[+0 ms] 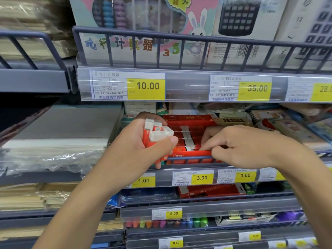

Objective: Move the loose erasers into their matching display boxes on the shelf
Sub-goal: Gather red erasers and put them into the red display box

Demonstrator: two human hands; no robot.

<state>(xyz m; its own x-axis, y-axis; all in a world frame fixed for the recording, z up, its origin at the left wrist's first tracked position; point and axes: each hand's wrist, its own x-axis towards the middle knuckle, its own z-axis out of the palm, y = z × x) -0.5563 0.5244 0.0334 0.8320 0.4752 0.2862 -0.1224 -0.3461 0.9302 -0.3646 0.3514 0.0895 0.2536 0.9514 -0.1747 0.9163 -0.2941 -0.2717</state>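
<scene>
A bundle of erasers (156, 135), white ends poking from red-orange sleeves, is gripped in the left hand (142, 146), held up in front of the middle shelf. The right hand (239, 146) is laid over the front edge of the red display box (188, 126), fingertips pinched down inside it by the rail (188, 157). Rows of red erasers are seen packed in the box. Yellow price tags (202, 177) are clipped below, an abacus box (125, 29) stacked above.

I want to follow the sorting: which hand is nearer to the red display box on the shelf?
Right. The right hand has its fingertips at the front edge of the red display box. The left hand is just to the box's left and grips a bunch of erasers.
</scene>
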